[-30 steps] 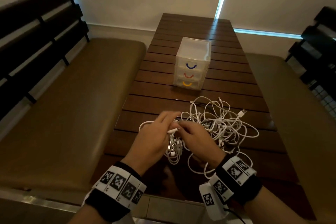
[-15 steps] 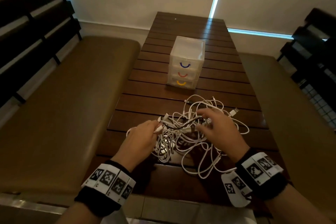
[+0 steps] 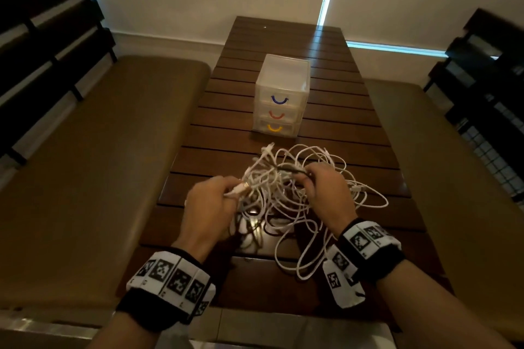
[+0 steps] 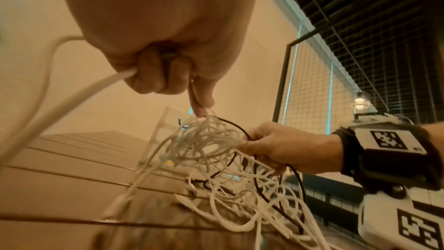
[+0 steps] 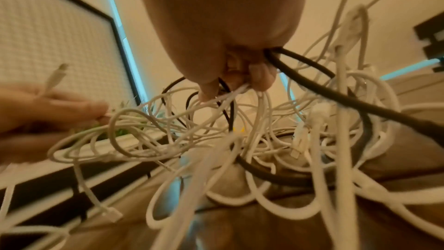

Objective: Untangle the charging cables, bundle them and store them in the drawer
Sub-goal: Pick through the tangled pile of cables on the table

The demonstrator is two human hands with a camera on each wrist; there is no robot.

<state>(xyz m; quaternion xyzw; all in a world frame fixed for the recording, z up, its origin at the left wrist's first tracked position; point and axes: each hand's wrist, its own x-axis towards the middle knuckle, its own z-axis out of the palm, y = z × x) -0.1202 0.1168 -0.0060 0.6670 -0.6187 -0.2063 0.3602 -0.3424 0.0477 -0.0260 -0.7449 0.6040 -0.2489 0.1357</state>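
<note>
A tangle of white charging cables [image 3: 286,195] with a black cable [image 5: 336,94] threaded through it hangs partly lifted over the slatted wooden table [image 3: 215,150]. My left hand [image 3: 215,201] grips a white cable [image 4: 72,100] near its plug end [image 3: 239,188], at the tangle's left. My right hand [image 3: 326,187] pinches a bunch of white strands and the black cable [image 4: 242,130] at the tangle's right. A small translucent drawer unit [image 3: 280,93] with blue, red and yellow handles stands behind the cables, all its drawers closed.
Brown cushioned benches [image 3: 93,178] flank the table on both sides, with dark slatted backrests [image 3: 42,37]. A wire mesh panel [image 4: 312,83] stands to the right. Cable loops [image 3: 306,261] trail toward the table's near edge.
Both hands have lifted the tangle and drawn apart. The right hand, open over the pile half a second ago, now pinches strands including the black cable. The left still holds its white cable.
</note>
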